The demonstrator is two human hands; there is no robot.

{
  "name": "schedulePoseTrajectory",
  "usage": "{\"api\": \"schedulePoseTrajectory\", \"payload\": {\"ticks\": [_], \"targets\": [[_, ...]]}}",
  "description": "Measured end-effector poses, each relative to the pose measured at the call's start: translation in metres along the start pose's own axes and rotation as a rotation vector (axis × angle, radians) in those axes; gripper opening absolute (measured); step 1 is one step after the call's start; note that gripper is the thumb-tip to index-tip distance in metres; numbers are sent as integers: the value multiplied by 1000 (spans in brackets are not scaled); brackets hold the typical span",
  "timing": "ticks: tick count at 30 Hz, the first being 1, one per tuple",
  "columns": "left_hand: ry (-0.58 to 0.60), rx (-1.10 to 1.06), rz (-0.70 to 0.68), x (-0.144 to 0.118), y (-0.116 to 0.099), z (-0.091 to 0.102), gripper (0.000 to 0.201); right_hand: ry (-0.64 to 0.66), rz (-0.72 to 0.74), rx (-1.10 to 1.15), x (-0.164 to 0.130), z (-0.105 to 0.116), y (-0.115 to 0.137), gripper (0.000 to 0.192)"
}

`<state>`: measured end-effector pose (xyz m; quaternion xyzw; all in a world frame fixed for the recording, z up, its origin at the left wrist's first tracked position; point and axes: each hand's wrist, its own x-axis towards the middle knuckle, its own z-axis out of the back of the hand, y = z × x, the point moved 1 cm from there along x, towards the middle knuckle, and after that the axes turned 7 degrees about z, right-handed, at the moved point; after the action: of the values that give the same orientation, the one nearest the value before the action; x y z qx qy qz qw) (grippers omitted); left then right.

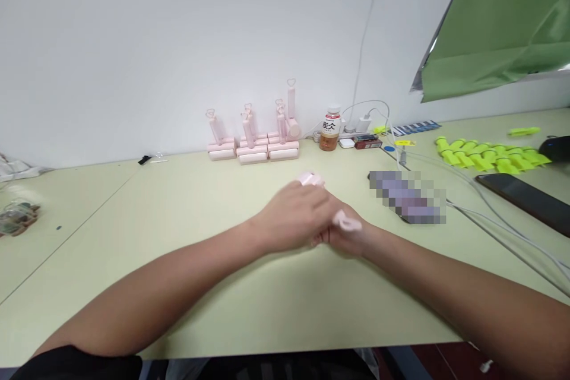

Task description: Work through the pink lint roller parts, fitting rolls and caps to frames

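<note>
L hand (296,214) curled over pink pc (348,221), looks closed on it; R hand (351,240) mostly hidden under L, can't tell its grip. Pc sits between hands, above table (249,314): loop end pokes out by R wrist, more pink shows past L knuckles. Blurry, can't tell if 1 part or 2.

Risk, my read: slip or skewed fit if hands push off-axis, since palms cover the contact. Thin loop could bend/snap if R wrist loads it.

Further out: pink units (253,157) w/ upright loop handles, packed tight along wall, ahead-L of hands. One bump could tip a tall one. Bottle (329,130) just R of them. Pixelated item (403,196) near R forearm; cables (494,219) beyond, snag risk if elbow swings out. Yellow pcs (494,157) far R, well clear.
</note>
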<state>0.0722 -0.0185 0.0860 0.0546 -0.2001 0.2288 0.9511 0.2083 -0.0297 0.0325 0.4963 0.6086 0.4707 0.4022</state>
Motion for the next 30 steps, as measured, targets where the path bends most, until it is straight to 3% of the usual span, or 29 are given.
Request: {"api": "schedulePoseTrajectory", "payload": {"ticks": [5,8,12,20,30], "targets": [[-181,-151,619,31,73,51,26,79,-176,236,-1,3,1,51],[-246,-172,795,48,119,75,25,54,-152,243,-1,3,0,42],[-299,-170,966,71,166,86,27,66,-136,191,-2,1,-6,34],[-192,-153,1089,117,220,66,18,99,-126,119,-5,-3,-6,27],[-133,-172,1179,147,252,45,18,142,-139,74,-1,-4,-15,27]]}}
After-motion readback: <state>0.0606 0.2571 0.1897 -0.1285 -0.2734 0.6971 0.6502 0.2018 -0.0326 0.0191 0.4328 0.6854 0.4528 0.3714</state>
